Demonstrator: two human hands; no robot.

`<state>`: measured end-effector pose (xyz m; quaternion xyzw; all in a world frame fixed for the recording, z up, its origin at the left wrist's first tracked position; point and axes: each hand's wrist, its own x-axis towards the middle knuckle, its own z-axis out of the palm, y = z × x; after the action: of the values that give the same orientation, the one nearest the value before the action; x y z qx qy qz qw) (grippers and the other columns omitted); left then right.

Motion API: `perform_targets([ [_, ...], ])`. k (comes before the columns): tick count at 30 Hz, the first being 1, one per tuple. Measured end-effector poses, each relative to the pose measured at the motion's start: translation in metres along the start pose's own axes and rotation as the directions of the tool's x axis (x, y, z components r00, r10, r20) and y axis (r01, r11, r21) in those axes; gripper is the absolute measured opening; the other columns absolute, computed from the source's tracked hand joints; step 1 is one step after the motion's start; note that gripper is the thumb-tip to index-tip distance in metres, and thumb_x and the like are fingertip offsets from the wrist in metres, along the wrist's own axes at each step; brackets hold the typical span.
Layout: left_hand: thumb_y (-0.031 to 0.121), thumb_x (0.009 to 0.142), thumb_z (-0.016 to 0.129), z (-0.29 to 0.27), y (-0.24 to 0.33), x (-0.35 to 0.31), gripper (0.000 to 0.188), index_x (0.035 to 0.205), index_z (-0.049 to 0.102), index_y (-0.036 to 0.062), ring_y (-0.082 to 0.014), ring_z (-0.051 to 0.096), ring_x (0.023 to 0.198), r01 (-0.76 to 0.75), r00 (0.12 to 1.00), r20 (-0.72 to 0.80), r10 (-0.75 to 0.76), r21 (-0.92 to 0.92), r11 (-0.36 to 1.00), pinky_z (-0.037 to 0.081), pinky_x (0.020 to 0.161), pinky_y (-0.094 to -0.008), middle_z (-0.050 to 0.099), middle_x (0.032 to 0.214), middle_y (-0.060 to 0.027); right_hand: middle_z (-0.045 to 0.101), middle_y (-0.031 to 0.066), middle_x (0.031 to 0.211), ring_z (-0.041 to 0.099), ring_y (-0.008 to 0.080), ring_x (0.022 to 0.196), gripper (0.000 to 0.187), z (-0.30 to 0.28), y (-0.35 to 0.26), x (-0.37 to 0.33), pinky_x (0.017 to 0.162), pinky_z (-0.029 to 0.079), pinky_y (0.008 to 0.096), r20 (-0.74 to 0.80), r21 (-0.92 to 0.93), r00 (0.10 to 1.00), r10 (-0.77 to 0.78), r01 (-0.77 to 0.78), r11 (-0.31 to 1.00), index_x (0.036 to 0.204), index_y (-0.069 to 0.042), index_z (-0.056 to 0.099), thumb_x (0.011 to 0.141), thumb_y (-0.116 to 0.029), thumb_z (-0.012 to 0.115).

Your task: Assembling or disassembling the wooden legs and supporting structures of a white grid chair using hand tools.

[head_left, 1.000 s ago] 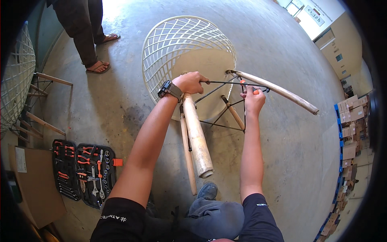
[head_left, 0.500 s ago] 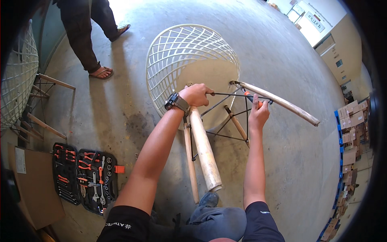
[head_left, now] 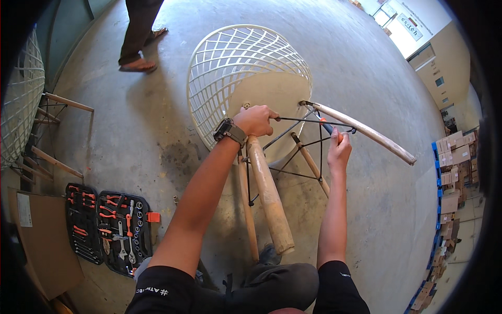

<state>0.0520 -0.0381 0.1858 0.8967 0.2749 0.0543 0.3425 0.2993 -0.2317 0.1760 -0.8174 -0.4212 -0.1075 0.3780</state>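
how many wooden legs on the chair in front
4: a near leg below the left hand, a left leg beside it, a right leg slanting outward, a middle leg just left of the right hand.

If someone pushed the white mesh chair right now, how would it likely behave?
The chair is probably light for its size, since its back is open lattice. Its curved rim suggests it could rock. The wooden legs, with dark rods between them, look stiff.
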Motion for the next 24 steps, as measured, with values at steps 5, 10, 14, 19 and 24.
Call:
perform_targets([
  [5, 0.02, 0.071, 0.072, 0.002, -0.002, 0.005, 0.053, 0.123, 0.071, 0.0146, -0.0216, 0.064, 0.079, -0.009, 0.999, 0.036, 0.013, -0.11, 0.994, 0.052, 0.076, -0.0353, 0.064, 0.08, -0.0044, 0.057, 0.0178, 0.068, 0.057, 0.0326, 0.062, 0.045, 0.003, 0.001, 0.002, 0.06, 0.045, 0.0435, -0.103, 0.055, 0.995, -0.011, 0.016, 0.998, 0.089, 0.001, 0.051, 0.103, -0.041, 0.056],
  [10, 0.018, 0.071, 0.073, 0.004, -0.006, 0.006, 0.053, 0.123, 0.07, 0.0115, -0.0207, 0.061, 0.073, -0.069, 0.998, 0.004, 0.071, -0.141, 0.988, 0.051, 0.072, -0.0353, 0.061, 0.076, -0.0047, 0.061, 0.0178, 0.079, 0.058, 0.0295, 0.069, 0.038, 0.01, 0.007, -0.004, 0.064, 0.046, 0.0418, 0.022, 0.039, 0.999, 0.026, -0.026, 0.999, 0.103, 0.002, 0.049, 0.103, -0.034, 0.057],
  [14, 0.018, 0.071, 0.073, 0.005, -0.007, 0.008, 0.053, 0.123, 0.07, 0.0113, -0.0206, 0.06, 0.072, -0.087, 0.996, -0.006, 0.087, -0.149, 0.985, 0.051, 0.071, -0.0355, 0.061, 0.075, -0.0047, 0.062, 0.0108, 0.089, 0.06, 0.0182, 0.074, 0.031, 0.016, -0.005, 0.003, 0.067, 0.049, 0.0337, -0.049, 0.245, 0.991, -0.121, 0.13, 0.961, 0.111, 0.001, 0.046, 0.102, -0.024, 0.061],
  [19, 0.017, 0.071, 0.071, -0.002, -0.001, 0.002, 0.054, 0.125, 0.07, 0.0154, -0.0205, 0.061, 0.073, -0.017, 1.0, 0.004, 0.017, -0.124, 0.992, 0.051, 0.073, -0.0349, 0.061, 0.075, -0.0037, 0.062, 0.0128, 0.079, 0.067, 0.0221, 0.065, 0.037, 0.014, -0.007, 0.012, 0.059, 0.056, 0.0368, 0.079, 0.047, 0.981, 0.178, -0.182, 0.982, 0.103, 0.003, 0.05, 0.102, -0.033, 0.059],
  [24, 0.016, 0.069, 0.069, -0.004, 0.004, 0.003, 0.057, 0.126, 0.07, 0.0198, -0.0204, 0.063, 0.075, 0.0, 1.0, -0.007, 0.0, -0.024, 1.0, 0.053, 0.075, -0.034, 0.063, 0.077, -0.003, 0.058, 0.0107, 0.064, 0.06, 0.0197, 0.049, 0.041, 0.018, 0.006, 0.019, 0.048, 0.048, 0.0354, -0.037, 0.146, 0.997, 0.067, -0.061, 0.987, 0.088, 0.001, 0.052, 0.101, -0.038, 0.06],
])
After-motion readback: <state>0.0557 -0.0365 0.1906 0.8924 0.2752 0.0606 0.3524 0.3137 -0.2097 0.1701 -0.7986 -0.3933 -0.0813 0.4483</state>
